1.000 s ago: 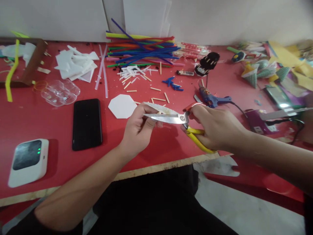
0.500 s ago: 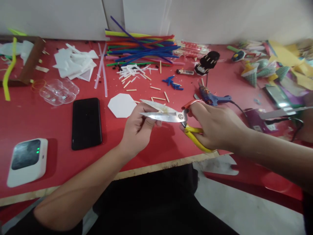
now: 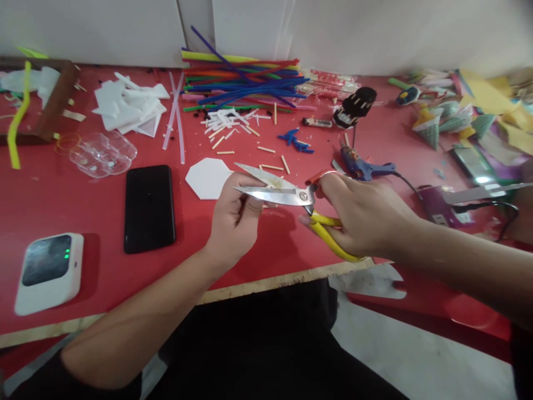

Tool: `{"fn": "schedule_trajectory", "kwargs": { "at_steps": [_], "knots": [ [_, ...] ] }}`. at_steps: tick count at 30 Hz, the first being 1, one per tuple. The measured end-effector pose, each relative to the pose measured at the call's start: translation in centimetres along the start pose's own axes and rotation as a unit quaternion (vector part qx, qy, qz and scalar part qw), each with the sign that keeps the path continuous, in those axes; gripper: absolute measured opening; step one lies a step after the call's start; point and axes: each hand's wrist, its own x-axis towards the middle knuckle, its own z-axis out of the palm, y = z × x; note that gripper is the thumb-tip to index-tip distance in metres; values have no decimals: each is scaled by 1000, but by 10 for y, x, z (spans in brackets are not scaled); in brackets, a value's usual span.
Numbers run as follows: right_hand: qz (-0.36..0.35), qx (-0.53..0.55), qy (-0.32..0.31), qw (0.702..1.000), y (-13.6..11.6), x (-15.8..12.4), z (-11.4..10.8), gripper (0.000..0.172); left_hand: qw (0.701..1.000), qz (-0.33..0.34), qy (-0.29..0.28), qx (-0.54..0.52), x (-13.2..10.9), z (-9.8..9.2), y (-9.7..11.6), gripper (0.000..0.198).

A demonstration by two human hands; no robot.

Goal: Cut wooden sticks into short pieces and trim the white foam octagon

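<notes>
My right hand (image 3: 362,214) grips a pair of scissors (image 3: 283,196) by its handles, one loop red-orange and one yellow. The metal blades are parted and point left, level above the table edge. Behind them, my left hand (image 3: 235,219) is closed in a pinch, its fingertips by the blades. Whatever it pinches is small and mostly hidden by the scissors. Just beyond the left hand, a white octagonal piece (image 3: 208,179) lies flat on the red table (image 3: 275,261). Short wooden sticks (image 3: 271,167) are scattered beyond the blades.
A black phone (image 3: 150,209) and a white device (image 3: 50,273) lie to the left. White scraps (image 3: 129,105) and colourful pipe cleaners (image 3: 245,83) sit at the back. Right of centre lies a blue glue gun (image 3: 366,166), its cord leading to a purple power box (image 3: 441,205).
The scissors and my right hand have shifted slightly left, towards my left hand. The blades stay parted. My view has moved a little, and the things on the table look unchanged.
</notes>
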Motion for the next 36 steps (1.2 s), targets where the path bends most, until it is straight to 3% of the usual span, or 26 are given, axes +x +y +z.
{"fn": "schedule_trajectory", "kwargs": {
  "at_steps": [8, 17, 36],
  "knots": [
    [3, -17, -11, 1000, -4, 0, -1, 42, 1000, -6, 10, 1, -1, 0, 2, 2],
    [53, -34, -55, 997, -4, 6, 3, 47, 1000, 4, 10, -18, 1, 0, -3, 5],
    [59, -106, -118, 986, -5, 10, -5, 50, 999, 46, -29, 4, 3, -6, 1, 3]
  ]
}}
